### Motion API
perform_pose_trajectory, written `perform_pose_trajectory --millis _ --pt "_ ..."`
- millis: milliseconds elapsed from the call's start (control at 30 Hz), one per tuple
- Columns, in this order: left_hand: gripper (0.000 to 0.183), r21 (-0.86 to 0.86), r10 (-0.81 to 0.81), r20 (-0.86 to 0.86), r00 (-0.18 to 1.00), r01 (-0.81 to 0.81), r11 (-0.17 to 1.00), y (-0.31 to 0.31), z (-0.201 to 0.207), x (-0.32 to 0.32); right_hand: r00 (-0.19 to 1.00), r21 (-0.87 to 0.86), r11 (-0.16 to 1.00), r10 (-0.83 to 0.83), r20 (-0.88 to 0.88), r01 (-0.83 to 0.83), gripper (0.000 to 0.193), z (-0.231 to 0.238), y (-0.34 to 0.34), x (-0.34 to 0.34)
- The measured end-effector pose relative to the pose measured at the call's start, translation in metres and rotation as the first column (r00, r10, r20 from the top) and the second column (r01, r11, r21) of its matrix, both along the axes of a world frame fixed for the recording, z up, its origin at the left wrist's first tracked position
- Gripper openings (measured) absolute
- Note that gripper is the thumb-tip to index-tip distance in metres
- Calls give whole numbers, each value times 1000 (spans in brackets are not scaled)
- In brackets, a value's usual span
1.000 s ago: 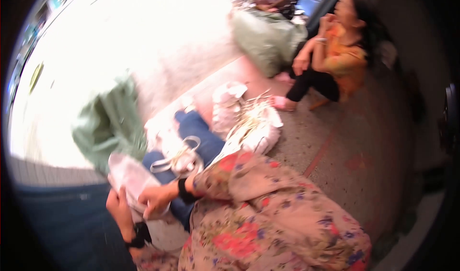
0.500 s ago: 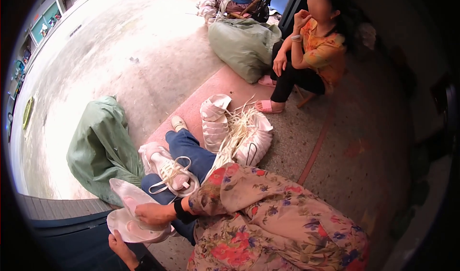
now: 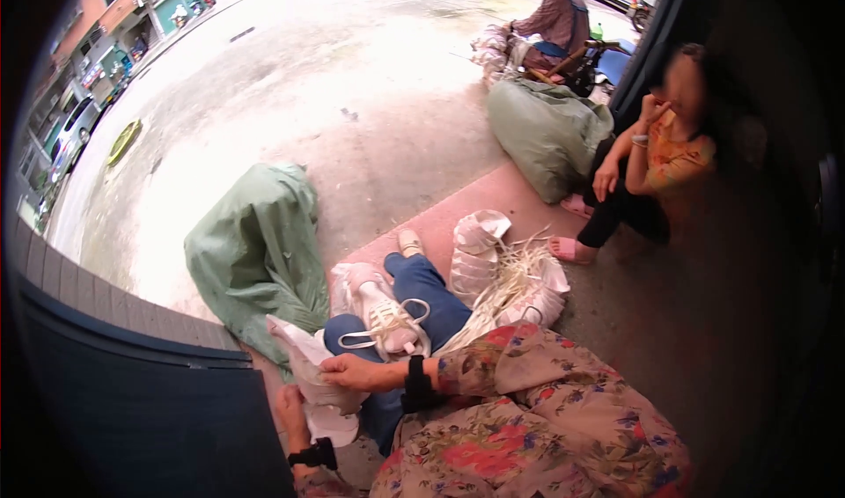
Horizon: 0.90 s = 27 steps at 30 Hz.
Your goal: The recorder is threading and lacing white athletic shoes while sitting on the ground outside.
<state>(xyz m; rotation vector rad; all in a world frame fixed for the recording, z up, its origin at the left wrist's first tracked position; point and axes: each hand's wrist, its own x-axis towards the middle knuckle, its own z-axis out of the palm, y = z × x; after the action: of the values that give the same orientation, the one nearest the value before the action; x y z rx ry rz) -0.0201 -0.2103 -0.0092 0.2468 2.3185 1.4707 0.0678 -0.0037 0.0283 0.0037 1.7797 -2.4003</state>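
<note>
To the left of my lap, a pale pinkish-white, shoe-shaped piece (image 3: pixel 306 357) is between my hands; its exact kind I cannot make out. My right hand (image 3: pixel 354 372), a black band at its wrist, is closed on its upper edge. Lower down, my left hand (image 3: pixel 292 414) is closed at its outer side, its fingers partly hidden. A pink-and-white sneaker (image 3: pixel 387 322) with loose cream laces lies on my blue-trousered leg (image 3: pixel 431 291). Beyond it stand a nested stack of pale shoe uppers (image 3: pixel 475 256) and a second stack (image 3: pixel 541 300) with many loose cream laces (image 3: pixel 506 278).
A green sack (image 3: pixel 255 243) stands at the left, another green sack (image 3: pixel 550 133) farther off. At the right sits a person (image 3: pixel 678 155) in pink slippers. Another person (image 3: pixel 559 27) works farther back. A dark panel (image 3: pixel 132 392) edges the lower left.
The whole view has shifted, so the scene sits farther right and lower. The pale piece, spread in two parts before, now looks folded closer together, and my right hand has moved to its upper edge.
</note>
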Motion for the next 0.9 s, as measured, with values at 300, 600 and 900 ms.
perform_pose_trajectory --millis 300,600,900 --pt "26 272 -176 384 906 71 960 52 -9 39 973 -387 915 181 142 -113 28 -2 55 26" --pt "41 41 -514 38 857 512 858 83 -12 54 957 -605 758 -85 277 243 37 -23 99 87" --pt "36 -354 -663 -16 749 615 704 93 24 70 943 -635 756 72 325 161 35 -74 119 105"
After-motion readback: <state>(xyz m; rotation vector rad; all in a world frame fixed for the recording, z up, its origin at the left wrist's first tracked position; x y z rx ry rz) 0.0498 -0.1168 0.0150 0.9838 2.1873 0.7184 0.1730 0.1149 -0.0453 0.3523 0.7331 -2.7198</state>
